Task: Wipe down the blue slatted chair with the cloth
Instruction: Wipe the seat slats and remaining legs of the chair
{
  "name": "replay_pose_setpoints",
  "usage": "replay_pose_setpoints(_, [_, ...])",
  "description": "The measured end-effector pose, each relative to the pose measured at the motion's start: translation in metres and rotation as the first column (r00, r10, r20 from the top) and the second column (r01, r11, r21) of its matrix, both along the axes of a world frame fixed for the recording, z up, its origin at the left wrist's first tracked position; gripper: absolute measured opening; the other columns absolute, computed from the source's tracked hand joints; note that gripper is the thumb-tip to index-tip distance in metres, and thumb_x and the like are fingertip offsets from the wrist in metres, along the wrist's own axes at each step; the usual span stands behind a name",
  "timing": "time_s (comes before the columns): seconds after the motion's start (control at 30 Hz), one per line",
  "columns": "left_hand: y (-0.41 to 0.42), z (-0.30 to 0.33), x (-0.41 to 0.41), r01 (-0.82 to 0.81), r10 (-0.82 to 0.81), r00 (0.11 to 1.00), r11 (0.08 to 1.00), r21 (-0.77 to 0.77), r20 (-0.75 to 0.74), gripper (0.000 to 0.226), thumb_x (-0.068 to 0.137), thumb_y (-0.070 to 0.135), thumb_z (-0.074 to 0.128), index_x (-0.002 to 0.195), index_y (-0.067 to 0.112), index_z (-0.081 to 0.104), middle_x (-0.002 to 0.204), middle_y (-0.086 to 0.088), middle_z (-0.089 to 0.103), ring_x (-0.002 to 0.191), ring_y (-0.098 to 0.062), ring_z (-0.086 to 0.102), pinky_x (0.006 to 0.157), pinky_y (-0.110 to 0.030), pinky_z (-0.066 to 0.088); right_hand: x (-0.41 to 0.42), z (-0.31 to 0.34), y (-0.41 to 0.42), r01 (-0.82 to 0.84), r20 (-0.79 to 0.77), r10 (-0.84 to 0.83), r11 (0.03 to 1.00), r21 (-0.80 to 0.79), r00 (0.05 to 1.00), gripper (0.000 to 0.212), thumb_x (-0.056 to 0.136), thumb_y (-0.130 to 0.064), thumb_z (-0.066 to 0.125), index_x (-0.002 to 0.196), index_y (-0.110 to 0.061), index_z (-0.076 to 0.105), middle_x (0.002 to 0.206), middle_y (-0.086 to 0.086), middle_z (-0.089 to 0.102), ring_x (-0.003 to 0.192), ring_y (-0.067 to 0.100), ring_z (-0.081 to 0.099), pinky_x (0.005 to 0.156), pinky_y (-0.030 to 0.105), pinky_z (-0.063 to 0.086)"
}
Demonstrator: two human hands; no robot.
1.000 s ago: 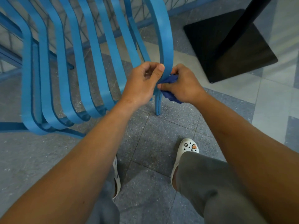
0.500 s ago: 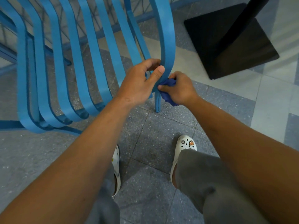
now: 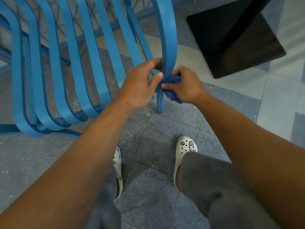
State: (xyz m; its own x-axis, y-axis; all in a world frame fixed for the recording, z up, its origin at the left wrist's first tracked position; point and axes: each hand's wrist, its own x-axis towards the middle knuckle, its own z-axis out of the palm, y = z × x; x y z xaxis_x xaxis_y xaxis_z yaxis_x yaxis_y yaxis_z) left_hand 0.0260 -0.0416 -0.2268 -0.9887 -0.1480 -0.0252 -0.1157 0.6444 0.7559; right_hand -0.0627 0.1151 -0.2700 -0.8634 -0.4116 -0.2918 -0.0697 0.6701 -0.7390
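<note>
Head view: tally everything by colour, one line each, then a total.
Blue: 2 — blue slatted metal chair, dark blue cloth
White: 2 — white perforated clogs
Black: 1 — black square table base
Total: 5

lit evenly and softly, without glare; faint shadows only; bent by wide-angle distortion at edges; slightly soft throughout.

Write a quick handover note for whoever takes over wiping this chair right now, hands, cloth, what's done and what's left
Left hand: gripping the chair's outermost right slat, steadying it.
Right hand: holding the bunched dark blue cloth against that same slat, just above the front leg.
Done: cannot tell from the picture which slats are already wiped.
Left: finish this slat down to the leg, then check the other slats to the left.
</note>
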Motion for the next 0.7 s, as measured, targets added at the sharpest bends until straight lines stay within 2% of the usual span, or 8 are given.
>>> replay_pose_setpoints(0.1, [-0.004, -0.009, 0.001, 0.038, -0.040, 0.999, 0.990, -0.133, -0.014, 0.041, 0.100, 0.023, 0.055, 0.141, 0.025, 0.053, 0.130, 0.006, 0.064, 0.124, -0.014, 0.056, 0.109, -0.042, 0.042, 0.005, -0.022, -0.006, 0.037, 0.065, -0.037, 0.999, -0.001, 0.997, 0.035, 0.082, -0.025, 0.085, 0.101, -0.012, 0.059, 0.092, 0.002, 0.068, 0.084, 0.018, 0.065, 0.076, 0.033, 0.055])
replay_pose_setpoints(0.17, [-0.007, -0.014, 0.001, 0.054, -0.056, 0.998, 0.981, -0.186, -0.001, 0.042, 0.099, 0.024, 0.057, 0.140, 0.027, 0.053, 0.128, 0.006, 0.064, 0.124, -0.017, 0.056, 0.110, -0.049, 0.040, 0.003, -0.023, -0.006, 0.002, 0.080, -0.002, 1.000, 0.004, 0.997, 0.032, 0.084, -0.024, 0.083, 0.100, -0.013, 0.058, 0.089, 0.002, 0.067, 0.075, 0.013, 0.062, 0.069, 0.025, 0.056])
replay_pose_setpoints(0.23, [-0.009, -0.018, 0.000, 0.069, -0.067, 0.998, 0.968, -0.242, 0.015, 0.044, 0.097, 0.018, 0.060, 0.140, 0.028, 0.052, 0.128, 0.006, 0.061, 0.128, -0.017, 0.052, 0.112, -0.050, 0.034, -0.004, -0.013, -0.003, -0.075, 0.059, 0.074, 0.997, 0.021, 0.996, 0.031, 0.085, -0.024, 0.082, 0.101, -0.012, 0.059, 0.086, 0.000, 0.065, 0.072, 0.009, 0.060, 0.062, 0.018, 0.052])
replay_pose_setpoints(0.33, [-0.011, -0.020, -0.001, 0.065, -0.054, 0.997, 0.959, -0.277, 0.048, 0.051, 0.096, 0.007, 0.059, 0.141, 0.027, 0.052, 0.139, 0.001, 0.055, 0.142, -0.020, 0.037, 0.119, -0.047, 0.023, -0.018, 0.009, 0.008, -0.198, -0.005, 0.199, 0.978, 0.063, 0.980, 0.032, 0.084, -0.029, 0.081, 0.106, -0.015, 0.063, 0.096, -0.001, 0.066, 0.086, 0.012, 0.062, 0.070, 0.020, 0.049])
replay_pose_setpoints(0.4, [-0.012, -0.022, -0.003, 0.070, -0.054, 0.997, 0.955, -0.288, 0.063, 0.053, 0.096, 0.008, 0.060, 0.145, 0.027, 0.049, 0.148, -0.003, 0.050, 0.148, -0.019, 0.029, 0.120, -0.043, 0.017, -0.023, 0.017, 0.015, -0.226, 0.010, 0.226, 0.974, 0.025, 0.974, 0.028, 0.086, -0.026, 0.079, 0.106, -0.015, 0.064, 0.097, 0.000, 0.068, 0.086, 0.011, 0.063, 0.067, 0.018, 0.050])
replay_pose_setpoints(0.53, [-0.012, -0.025, -0.003, 0.122, -0.089, 0.990, 0.930, -0.348, 0.109, 0.057, 0.096, 0.023, 0.066, 0.148, 0.028, 0.044, 0.154, 0.000, 0.045, 0.154, -0.018, 0.017, 0.122, -0.048, 0.013, -0.015, 0.002, 0.014, -0.153, 0.039, 0.156, 0.986, -0.070, 0.987, 0.024, 0.087, -0.026, 0.079, 0.099, -0.017, 0.061, 0.085, -0.004, 0.067, 0.071, 0.003, 0.061, 0.055, 0.012, 0.047])
replay_pose_setpoints(0.7, [-0.011, -0.025, -0.001, 0.099, -0.075, 0.994, 0.928, -0.359, 0.080, 0.056, 0.096, 0.014, 0.061, 0.149, 0.024, 0.044, 0.151, 0.000, 0.048, 0.154, -0.018, 0.016, 0.118, -0.043, 0.014, -0.004, -0.026, 0.004, -0.094, 0.015, 0.095, 0.993, -0.070, 0.995, 0.025, 0.087, -0.022, 0.080, 0.101, -0.010, 0.062, 0.095, 0.007, 0.070, 0.082, 0.014, 0.065, 0.063, 0.020, 0.051])
